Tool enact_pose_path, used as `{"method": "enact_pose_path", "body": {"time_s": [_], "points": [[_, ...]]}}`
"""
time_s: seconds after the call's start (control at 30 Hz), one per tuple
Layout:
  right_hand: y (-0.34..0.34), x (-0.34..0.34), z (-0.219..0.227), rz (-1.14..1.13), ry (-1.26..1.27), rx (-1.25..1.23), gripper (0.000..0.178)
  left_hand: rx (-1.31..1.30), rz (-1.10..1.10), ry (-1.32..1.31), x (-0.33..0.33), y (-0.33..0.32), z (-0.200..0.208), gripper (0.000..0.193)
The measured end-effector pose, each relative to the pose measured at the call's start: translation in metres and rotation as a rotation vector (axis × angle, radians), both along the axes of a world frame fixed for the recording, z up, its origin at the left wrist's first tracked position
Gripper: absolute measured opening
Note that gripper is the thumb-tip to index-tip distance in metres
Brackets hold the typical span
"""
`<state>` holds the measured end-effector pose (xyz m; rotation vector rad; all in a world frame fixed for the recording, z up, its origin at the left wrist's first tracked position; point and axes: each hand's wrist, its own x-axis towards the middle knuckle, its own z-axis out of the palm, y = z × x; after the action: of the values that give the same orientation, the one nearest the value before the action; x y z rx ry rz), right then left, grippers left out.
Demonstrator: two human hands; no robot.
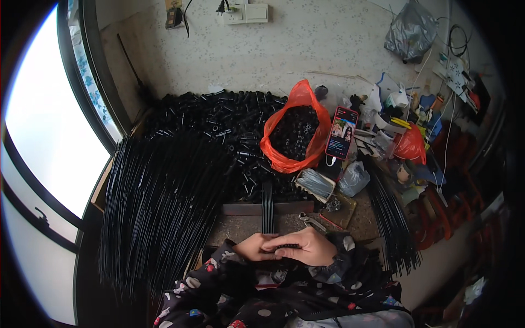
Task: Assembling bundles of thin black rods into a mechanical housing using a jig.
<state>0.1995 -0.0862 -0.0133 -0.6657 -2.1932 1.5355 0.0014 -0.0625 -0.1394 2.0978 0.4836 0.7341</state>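
Observation:
My left hand [252, 247] is closed around the near ends of a flat row of thin black rods [267, 208]. The rods run away from me over the bench edge toward a dark pile. Over it lies my right hand [310, 247], fingers reaching across the left one and thumb bent in below. Between its thumb and fingers shows a small dark ridged strip [288, 246], too small to name. The fingertips of both hands meet and partly hide what they hold.
A dense sheaf of long black rods [158, 213] fills the left side; a smaller bundle [391, 218] hangs at right. Behind are a heap of black tubular parts [213, 117], a red plastic bag [268, 147] of small dark parts and a lit phone [342, 133]. Pliers [313, 222] lie nearby.

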Motion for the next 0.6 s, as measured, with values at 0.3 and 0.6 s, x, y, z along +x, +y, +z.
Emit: {"method": "enact_pose_path", "body": {"time_s": [0.3,0.6], "points": [[0.057,-0.002,-0.004,-0.079,0.412,-0.194,0.066,-0.116,-0.130,-0.182,0.007,-0.005,0.120,0.025],[0.168,0.088,-0.126,-0.778,-0.469,0.848,0.008,-0.234,-0.068,-0.194,-0.001,-0.013,0.118,0.025]]}}
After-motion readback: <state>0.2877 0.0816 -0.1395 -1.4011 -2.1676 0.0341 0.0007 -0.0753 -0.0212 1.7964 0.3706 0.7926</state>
